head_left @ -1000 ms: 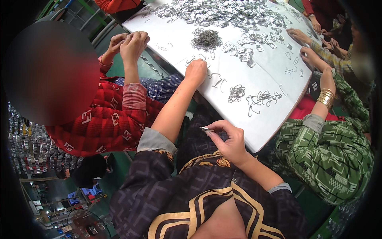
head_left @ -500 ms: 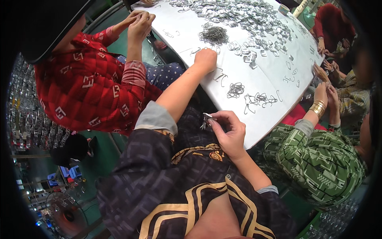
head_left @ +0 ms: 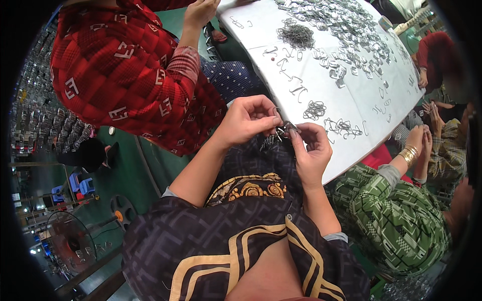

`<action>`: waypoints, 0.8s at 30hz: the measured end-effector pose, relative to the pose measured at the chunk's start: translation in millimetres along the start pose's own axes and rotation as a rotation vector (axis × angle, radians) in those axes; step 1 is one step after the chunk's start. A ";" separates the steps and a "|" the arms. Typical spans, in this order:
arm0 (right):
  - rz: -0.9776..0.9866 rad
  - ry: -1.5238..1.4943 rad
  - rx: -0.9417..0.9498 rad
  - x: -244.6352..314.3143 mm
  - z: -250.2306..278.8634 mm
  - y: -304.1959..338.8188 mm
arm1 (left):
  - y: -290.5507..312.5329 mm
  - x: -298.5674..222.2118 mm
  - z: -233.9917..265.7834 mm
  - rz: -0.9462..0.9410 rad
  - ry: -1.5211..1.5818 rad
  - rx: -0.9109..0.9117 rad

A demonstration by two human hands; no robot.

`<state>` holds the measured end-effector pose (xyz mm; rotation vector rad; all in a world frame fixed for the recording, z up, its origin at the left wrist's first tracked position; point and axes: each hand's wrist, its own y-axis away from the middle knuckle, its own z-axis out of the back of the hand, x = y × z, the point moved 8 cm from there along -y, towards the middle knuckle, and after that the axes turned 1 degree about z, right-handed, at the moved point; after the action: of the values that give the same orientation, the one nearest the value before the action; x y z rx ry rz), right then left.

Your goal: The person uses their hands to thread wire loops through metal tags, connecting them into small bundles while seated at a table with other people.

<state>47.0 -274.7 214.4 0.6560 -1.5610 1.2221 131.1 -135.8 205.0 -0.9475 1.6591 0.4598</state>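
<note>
Both my hands are close together over my lap, beside the near edge of the white table. My left hand (head_left: pixel 251 121) pinches a thin curved wire hook (head_left: pixel 276 110) between thumb and fingertips. In the fingers of my right hand (head_left: pixel 312 150) is a small bunch of shiny metal buckles (head_left: pixel 282 133), dangling below the fingertips. My left fingertips meet this bunch, and where the hook touches it is too small to make out. Across the white table (head_left: pixel 321 103) lie loose wire hooks (head_left: pixel 298 92) and a small heap of wire rings (head_left: pixel 315 109).
A large spread of metal buckles (head_left: pixel 351 40) and a dark wire pile (head_left: pixel 296 34) cover the table's far part. A person in red (head_left: pixel 125 75) sits at left, another in green (head_left: pixel 396 215) at right. A fan (head_left: pixel 73 243) stands at lower left.
My left hand has come back from the table to my right hand, bringing a wire hook. The view has shifted, and the table now appears further right.
</note>
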 end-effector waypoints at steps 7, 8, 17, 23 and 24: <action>0.015 0.018 -0.004 3.7 -3.5 -2.3 | 5.5 -25.4 -12.1 -0.238 -0.412 0.063; 0.011 0.010 -0.009 2.6 -3.5 -1.9 | 5.7 -28.3 -12.4 -0.239 -0.431 0.045; 0.058 0.062 0.022 10.1 -11.3 -0.8 | 14.4 -51.2 -20.1 -0.390 -0.778 -0.049; 0.132 0.161 0.051 18.6 -17.2 -1.0 | 18.8 -49.6 -22.8 -0.351 -0.819 -0.155; 0.140 0.171 0.052 19.8 -17.2 -0.6 | 19.2 -48.7 -24.1 -0.335 -0.794 -0.169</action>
<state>47.1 -255.9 232.7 0.4677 -1.4557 1.3896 104.2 -124.6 254.7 -0.9705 0.7407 0.6455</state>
